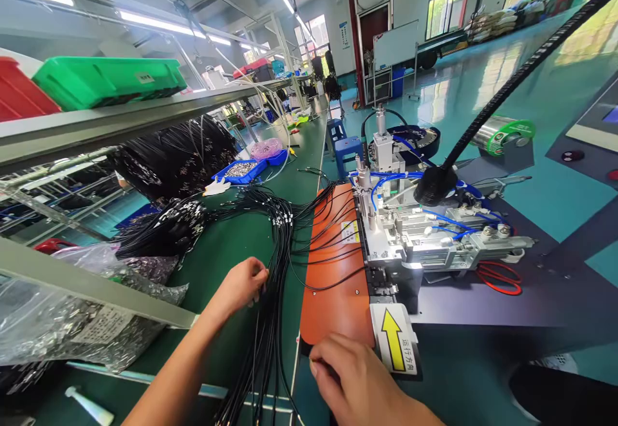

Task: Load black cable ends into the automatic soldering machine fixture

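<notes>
My left hand [245, 282] is closed in a pinch at the left side of a bundle of thin black cables [277, 291] on the green bench. Its fingertips touch the bundle, and a thin black cable seems to run down from them. At the near edge of the orange plate [333, 310], my right hand [355, 374] has its fingers curled and thumb pressed in; whatever it holds is hidden. Several single cables lie across the plate, their ends reaching the metal machine [391, 220]. A white sign with a yellow arrow [393, 336] sits beside the right hand.
Plastic bags of small metal parts [116, 323] lie at left under a slanted shelf post. Farther back are a blue tray of parts [240, 170] and hanging black cables [176, 156]. A black flexible tube [521, 85] arches over the machine, near a solder spool [502, 135] and red-handled scissors [499, 278].
</notes>
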### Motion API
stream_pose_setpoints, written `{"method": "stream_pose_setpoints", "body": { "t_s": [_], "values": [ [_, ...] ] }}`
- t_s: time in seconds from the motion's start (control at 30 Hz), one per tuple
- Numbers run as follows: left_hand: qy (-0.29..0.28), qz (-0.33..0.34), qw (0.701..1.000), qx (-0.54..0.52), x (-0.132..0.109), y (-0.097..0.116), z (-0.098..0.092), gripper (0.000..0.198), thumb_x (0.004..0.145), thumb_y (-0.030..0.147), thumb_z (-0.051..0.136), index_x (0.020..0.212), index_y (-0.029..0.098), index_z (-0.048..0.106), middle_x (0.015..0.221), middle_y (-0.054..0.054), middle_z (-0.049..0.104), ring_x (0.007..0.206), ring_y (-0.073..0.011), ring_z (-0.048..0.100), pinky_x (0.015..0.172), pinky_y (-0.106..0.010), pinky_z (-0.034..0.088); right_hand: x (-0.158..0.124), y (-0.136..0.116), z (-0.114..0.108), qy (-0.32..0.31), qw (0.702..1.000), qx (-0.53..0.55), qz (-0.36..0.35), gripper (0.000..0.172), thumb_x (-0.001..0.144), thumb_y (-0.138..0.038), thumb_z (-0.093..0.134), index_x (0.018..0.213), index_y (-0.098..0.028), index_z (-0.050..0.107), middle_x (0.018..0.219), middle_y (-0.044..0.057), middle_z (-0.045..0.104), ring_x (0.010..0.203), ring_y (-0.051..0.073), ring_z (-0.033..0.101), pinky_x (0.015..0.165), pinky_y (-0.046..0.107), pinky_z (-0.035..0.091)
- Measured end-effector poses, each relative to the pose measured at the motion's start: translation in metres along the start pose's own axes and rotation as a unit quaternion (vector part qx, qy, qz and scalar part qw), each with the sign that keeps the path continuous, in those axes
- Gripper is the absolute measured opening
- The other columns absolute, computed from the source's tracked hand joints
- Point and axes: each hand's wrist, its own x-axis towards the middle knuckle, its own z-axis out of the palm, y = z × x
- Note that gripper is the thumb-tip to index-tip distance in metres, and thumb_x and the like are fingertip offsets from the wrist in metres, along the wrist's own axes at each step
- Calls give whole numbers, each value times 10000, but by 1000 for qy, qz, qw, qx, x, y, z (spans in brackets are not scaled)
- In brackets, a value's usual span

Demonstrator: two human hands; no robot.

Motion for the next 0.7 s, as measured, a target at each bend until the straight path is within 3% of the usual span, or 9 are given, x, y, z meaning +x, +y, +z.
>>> {"method": "stream_pose_setpoints", "body": {
  "t_s": [0.13, 0.27, 0.4, 0.5, 0.6, 0.63, 0.7],
  "values": [
    [11, 41, 999, 9, -5, 0, 7, 187, 902, 247, 421, 953, 212, 598, 790, -20, 641, 735, -171, 632, 682, -241, 435, 13, -9, 13, -11, 1000, 21, -9, 129, 825, -123, 522, 852, -209, 613, 775, -9, 660, 684, 140, 613, 605, 229, 402],
    [18, 36, 998, 46, -13, 6, 26, 236, 869, 425, 531, 833, 199, 589, 910, -82, 613, 793, -229, 625, 701, -294, 430, 15, -7, 23, -17, 1000, 26, -2, 139, 794, -107, 523, 822, -210, 613, 767, -8, 664, 676, 137, 610, 595, 227, 392],
    [-10, 26, 999, 45, -15, 8, 29, 281, 831, 390, 584, 643, 193, 513, 689, -43, 574, 693, -216, 594, 607, -273, 365, 13, -6, 28, -33, 999, 38, 19, 145, 789, -116, 536, 816, -210, 644, 768, 4, 676, 687, 148, 624, 611, 234, 408],
    [-22, 24, 999, 12, -14, 7, 15, 444, 910, 495, 452, 583, 193, 457, 541, -3, 491, 553, -165, 526, 530, -253, 325, 16, -12, 25, -39, 994, 91, 44, 140, 817, -149, 552, 857, -201, 676, 789, 18, 692, 723, 158, 641, 642, 240, 438],
    [-59, -14, 985, -160, -14, 9, 2, 508, 936, 586, 331, 654, 188, 474, 511, 24, 477, 405, -108, 413, 414, -220, 271, 23, -23, 18, -33, 973, 210, 92, 233, 867, -282, 596, 1055, -170, 675, 904, 58, 709, 797, 173, 661, 704, 255, 491],
    [-81, -31, 963, -256, -15, 11, -1, 501, 923, 605, 354, 685, 184, 486, 503, 33, 477, 367, -92, 374, 377, -207, 244, 25, -26, 16, -33, 959, 259, 108, 321, 870, -336, 616, 1133, -155, 651, 963, 77, 708, 837, 179, 665, 737, 264, 505],
    [-113, -56, 882, -453, -15, 17, -2, 450, 884, 596, 469, 728, 174, 501, 478, 50, 467, 320, -67, 318, 327, -182, 198, 29, -31, 12, -41, 925, 353, 135, 466, 862, -415, 645, 1234, -139, 593, 1053, 102, 694, 908, 192, 663, 788, 285, 519]
  ]
}}
